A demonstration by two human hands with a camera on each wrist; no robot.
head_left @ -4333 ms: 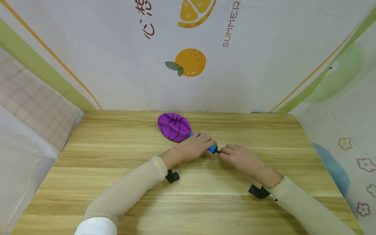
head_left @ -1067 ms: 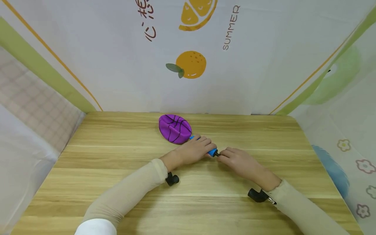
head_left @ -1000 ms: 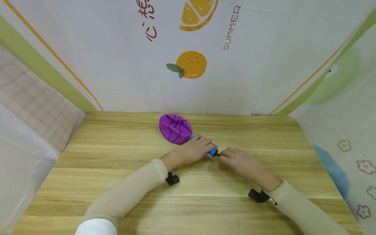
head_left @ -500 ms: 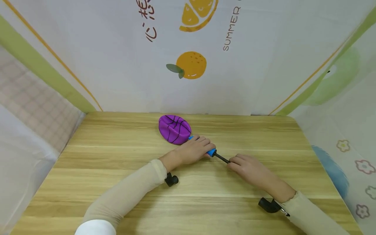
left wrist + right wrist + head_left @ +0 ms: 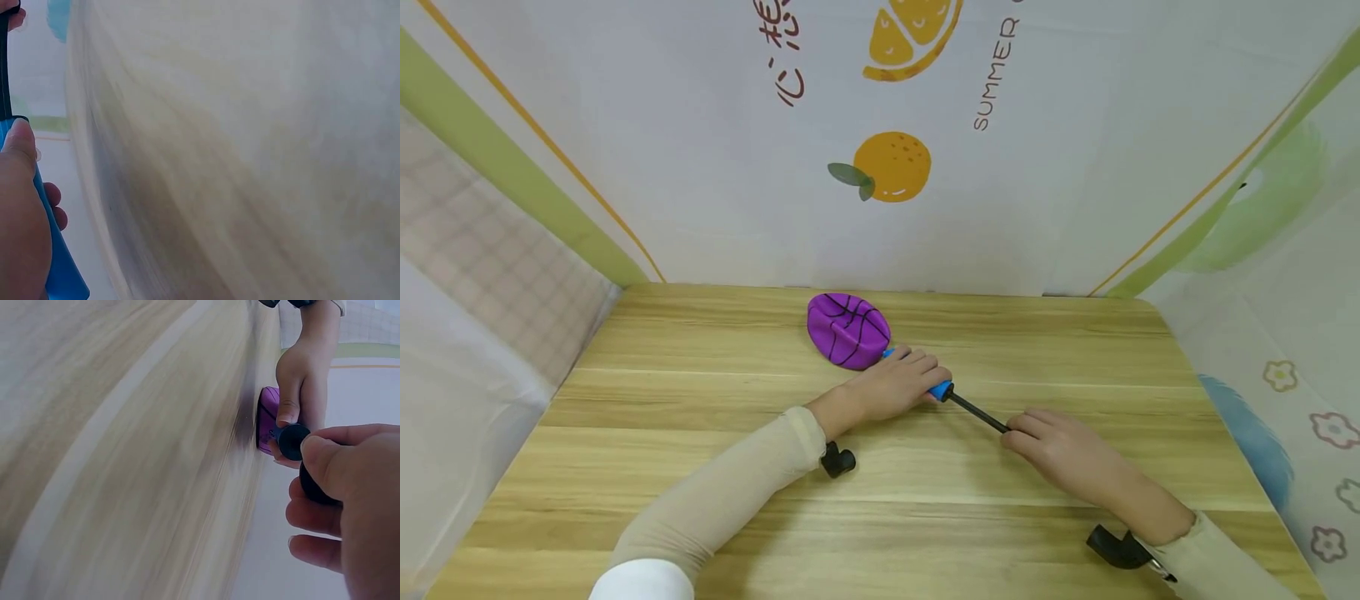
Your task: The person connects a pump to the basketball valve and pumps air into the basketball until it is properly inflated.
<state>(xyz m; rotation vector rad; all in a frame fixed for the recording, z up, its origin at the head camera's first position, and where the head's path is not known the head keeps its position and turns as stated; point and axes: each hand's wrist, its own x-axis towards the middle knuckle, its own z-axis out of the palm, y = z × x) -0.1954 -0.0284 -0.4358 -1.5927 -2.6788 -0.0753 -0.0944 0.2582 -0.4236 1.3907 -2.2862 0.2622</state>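
Note:
A partly deflated purple basketball (image 5: 848,329) with black lines and a dented top lies toward the back of the table. Against its near right side is the end of a blue hand pump (image 5: 939,390). My left hand (image 5: 891,385) grips the pump's barrel, its thumb along the blue body (image 5: 62,269) in the left wrist view. From the barrel a long black rod (image 5: 977,412) reaches toward my right hand (image 5: 1067,454). That hand holds the black handle (image 5: 315,487), pinched between thumb and fingers in the right wrist view. The pump's needle end is hidden.
The wood-grain table (image 5: 880,542) spans the lower view. A white cloth (image 5: 722,200) with fruit prints hangs along its back edge, and further cloths stand at both sides. Each wrist carries a black camera mount (image 5: 1116,547).
My right hand has drawn back to the lower right, pulling the black rod well out of the blue barrel. The left hand and the basketball have stayed about where they were.

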